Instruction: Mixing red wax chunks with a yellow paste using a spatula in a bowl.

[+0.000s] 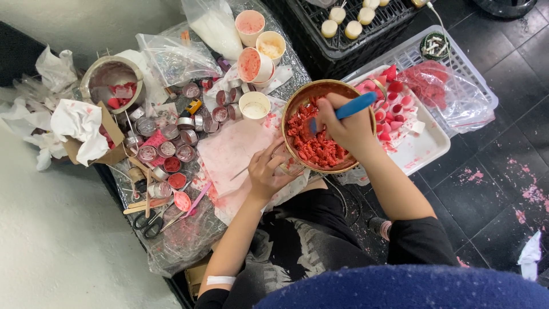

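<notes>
The right hand (343,123) grips a blue-handled tool (349,107) in the brass bowl (297,106) of red wax chunks (314,143). The left hand (266,171) steadies the bowl's rim. The chunks look solid, perhaps unmelted; small tins (166,150) on the counter's left sit partly filled.

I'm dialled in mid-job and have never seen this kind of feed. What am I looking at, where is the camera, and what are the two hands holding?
There is one picture, taken by a camera on a person's head, looking straight down at their own bare hands and lap. No machine is involved.

The right hand grips a blue-handled tool and works it into red chunks inside a round metal bowl. The left hand steadies the bowl at its near rim.

Around them lie small metal tins, paper cups, scissors and a white tray of red and pink moulded pieces. Pink flecks dot the dark floor tiles.
</notes>
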